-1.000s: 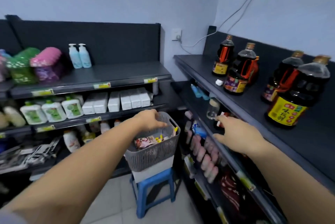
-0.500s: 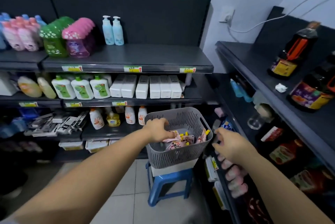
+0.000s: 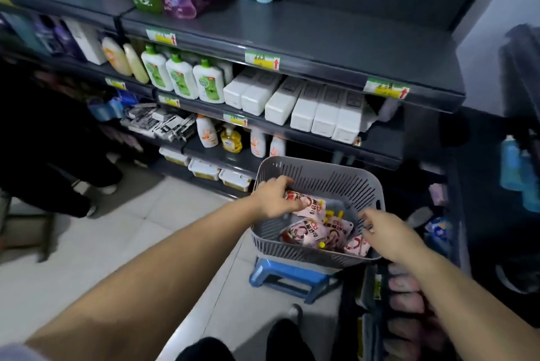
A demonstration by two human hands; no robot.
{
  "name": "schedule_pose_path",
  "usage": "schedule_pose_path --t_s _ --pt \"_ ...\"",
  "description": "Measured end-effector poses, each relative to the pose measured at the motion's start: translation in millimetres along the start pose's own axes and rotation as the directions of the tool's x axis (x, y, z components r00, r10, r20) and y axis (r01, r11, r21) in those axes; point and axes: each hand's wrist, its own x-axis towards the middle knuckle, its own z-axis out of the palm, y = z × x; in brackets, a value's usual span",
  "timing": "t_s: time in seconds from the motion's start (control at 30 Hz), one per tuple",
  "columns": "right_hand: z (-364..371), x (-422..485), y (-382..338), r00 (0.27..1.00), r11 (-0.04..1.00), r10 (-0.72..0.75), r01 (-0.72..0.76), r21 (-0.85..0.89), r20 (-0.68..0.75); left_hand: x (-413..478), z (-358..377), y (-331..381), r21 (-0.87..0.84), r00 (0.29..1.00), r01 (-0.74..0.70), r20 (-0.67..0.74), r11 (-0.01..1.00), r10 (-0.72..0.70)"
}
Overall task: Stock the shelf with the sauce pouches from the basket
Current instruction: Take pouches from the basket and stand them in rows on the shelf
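**Picking soft pouches out of the basket**

The left hand (image 3: 276,198) is pinching a pink sauce pouch (image 3: 311,205) in the gray basket (image 3: 327,176), lower middle of the frame. The right hand (image 3: 391,236) is hanging over the basket, too blurry to tell its grip. The pouch is probably feeling soft, light and slippery, so pinching a flat edge is likely best.

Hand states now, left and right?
Left hand: fingers curled on a sauce pouch in the basket.
Right hand: over the basket, fingers blurred, cannot tell.
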Motion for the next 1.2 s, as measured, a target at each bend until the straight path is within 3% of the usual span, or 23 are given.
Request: schedule_pose_path --t_s 0.17,0.3,0.43,0.63,0.77,0.87,0.97,1.1,1.2 --pt "44.7 47.2 -3.0 0.982 0.985 -0.121 0.137 -0.105 0.145 11.7 27.6 -9.8 0.021 0.995 0.088 0.043 0.996 -0.089" --pt "90.1 70.3 -0.5 0.943 0.978 -0.173 0.198 -0.064 0.286 25.9 43.4 -20.7 -0.173 0.988 0.153 0.057 0.973 -0.145" --pt "122.0 85.8 0.3 0.909 0.985 -0.145 0.168 -0.025 0.391 38.7 57.7 -22.1 -0.318 0.975 0.218 0.033 0.923 -0.219" --pt "124.1 98.1 9.4 0.933 0.986 -0.130 0.085 0.145 0.336 64.5 65.1 -18.7 -0.297 0.979 0.187 0.138 0.936 -0.152" --pt "83.4 103.3 4.2 0.984 0.874 -0.134 0.060 0.482 0.120 84.4 54.1 -16.0 -0.244 0.973 0.159 0.201 0.957 -0.110" --pt "43.7 119.8 -7.6 0.997 0.884 -0.076 0.058 0.463 0.020 96.5 45.9 -13.7 -0.183 0.965 0.146 0.245 0.972 -0.099" --pt "31.2 128.1 -11.8 0.970 0.964 0.071 -0.126 0.233 0.232 102.3 45.9 -16.8 -0.143 0.953 0.132 0.290 0.981 -0.086" --pt "78.2 104.5 -24.0 0.756 0.873 0.267 -0.452 0.182 0.597 96.8 53.6 -25.9 -0.153 0.928 0.124 0.368 0.980 -0.060" --pt "110.3 93.1 -34.6 0.736 0.822 0.397 -0.551 0.143 0.548 93.5 56.3 -34.4 -0.170 0.912 0.141 0.405 0.975 -0.062"
